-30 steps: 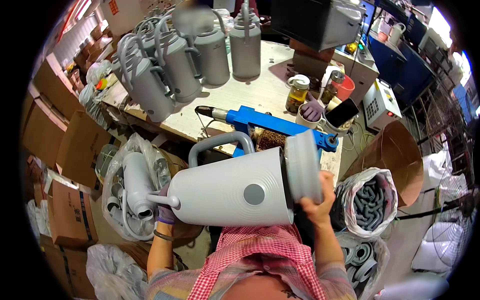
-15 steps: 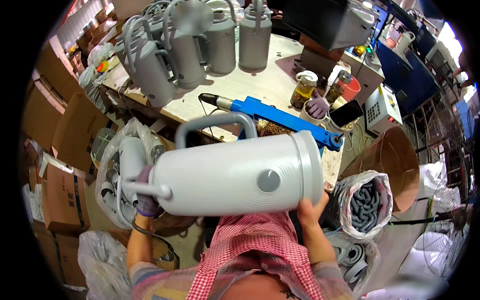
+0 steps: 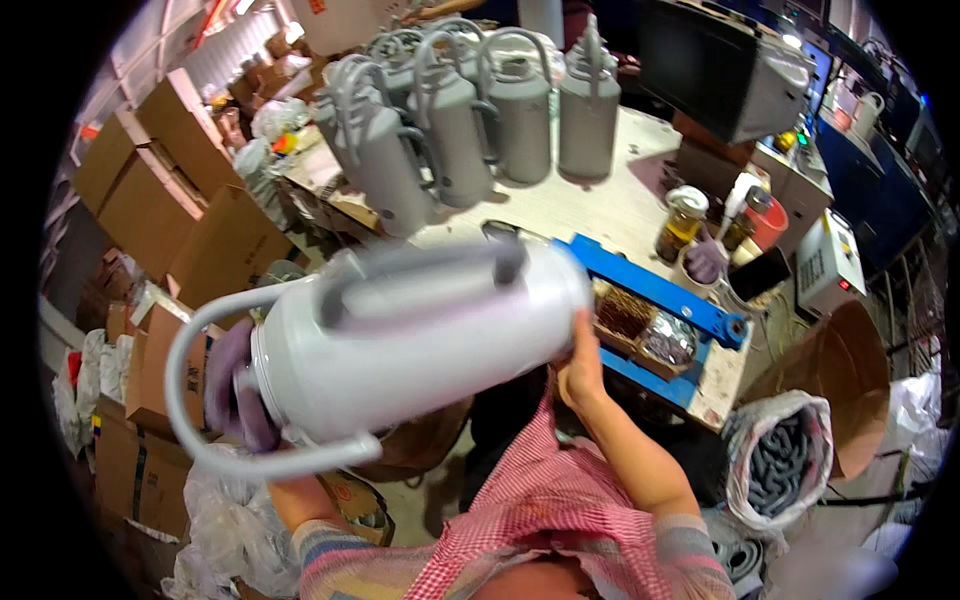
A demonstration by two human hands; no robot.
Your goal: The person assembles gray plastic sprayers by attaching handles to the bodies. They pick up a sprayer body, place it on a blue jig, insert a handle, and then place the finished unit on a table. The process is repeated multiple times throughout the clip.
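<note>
A large light-grey insulated jug (image 3: 420, 345) is held tilted in front of me, slightly smeared by motion, its base up to the right. My left hand (image 3: 235, 385), in a purple glove, is closed around the neck end, inside the looped carrying handle (image 3: 180, 375). My bare right hand (image 3: 582, 365) grips the base end from the near side. A grey side handle (image 3: 420, 275) runs along the jug's upper side. Just beyond the base lies a blue metal frame (image 3: 640, 290), with small boxes of tiny parts inside it.
Several grey jugs (image 3: 450, 150) stand on the white worktable (image 3: 640, 160). Jars (image 3: 683, 220) and a dark monitor (image 3: 695, 70) are at the right. A bag of grey curved handles (image 3: 785, 460) stands on the floor right. Cardboard boxes (image 3: 160, 380) crowd the left.
The jug has turned, so its side handle faces more upward and its round grey disc no longer shows. Its base has tilted up. My view has shifted left.
</note>
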